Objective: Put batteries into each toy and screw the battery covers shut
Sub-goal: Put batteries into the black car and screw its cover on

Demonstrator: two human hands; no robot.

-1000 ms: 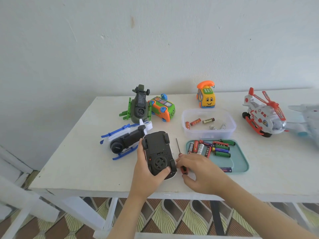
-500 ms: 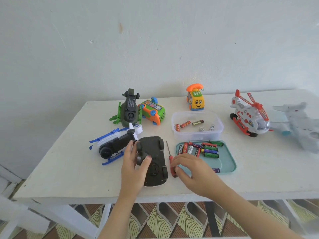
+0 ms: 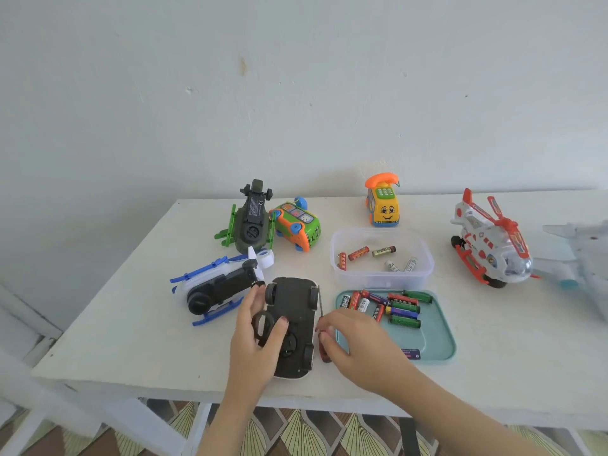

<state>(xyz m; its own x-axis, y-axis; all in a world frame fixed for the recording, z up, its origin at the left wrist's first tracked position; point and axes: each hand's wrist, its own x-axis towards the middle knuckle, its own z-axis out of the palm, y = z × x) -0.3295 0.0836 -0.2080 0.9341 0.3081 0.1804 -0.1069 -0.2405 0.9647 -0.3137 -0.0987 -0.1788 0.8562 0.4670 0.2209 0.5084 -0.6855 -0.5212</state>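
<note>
Slippage is the risk: the thin red-handled metal screwdriver (image 3: 324,355), lying at three o'clock of the upturned black plastic toy car (image 3: 296,311), could roll from a shallow pinch. The right hand (image 3: 358,347) arches over it, fingertips curled on the handle. The left hand (image 3: 253,350) clasps the car's nine-o'clock side, thumb across the underside.

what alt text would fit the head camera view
A person's left hand holds an upturned black toy car on a white table while the right hand pinches a red-handled screwdriver beside it. A teal tray and a clear tub hold batteries nearby; other toys lie behind.
</note>
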